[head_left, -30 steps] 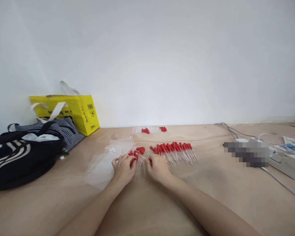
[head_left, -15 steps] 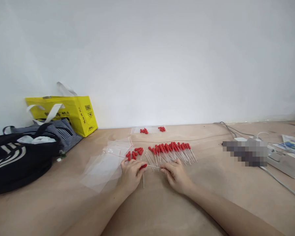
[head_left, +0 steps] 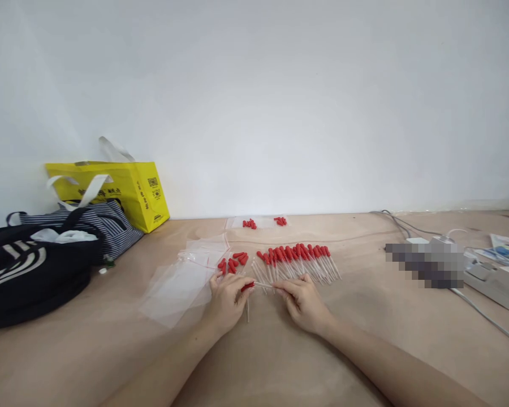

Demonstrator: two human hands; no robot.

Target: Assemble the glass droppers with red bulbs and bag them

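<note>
My left hand (head_left: 229, 297) is closed round a red rubber dropper bulb (head_left: 247, 286). A thin clear dropper tube (head_left: 263, 285) runs from the bulb to my right hand (head_left: 303, 302), whose fingers pinch its far end. Whether the tube sits inside the bulb is hidden by my fingers. Another clear tube (head_left: 248, 312) sticks out below my left hand. Just beyond my hands lies a row of droppers with red bulbs (head_left: 297, 252), side by side, with bare tubes (head_left: 258, 272) at its left end. Loose red bulbs (head_left: 240, 258) lie behind my left hand.
Clear zip bags (head_left: 176, 288) lie left of my hands. Near the wall, another clear bag (head_left: 263, 223) has red bulbs on it. A yellow bag (head_left: 148, 198), a striped bag (head_left: 110, 226) and a black bag (head_left: 38, 282) stand left. A white power strip (head_left: 496, 282) and cables are right.
My right fingers have moved slightly left along the tube, closer to my left hand. The camera view has shifted a little; the objects on the table stay put.
</note>
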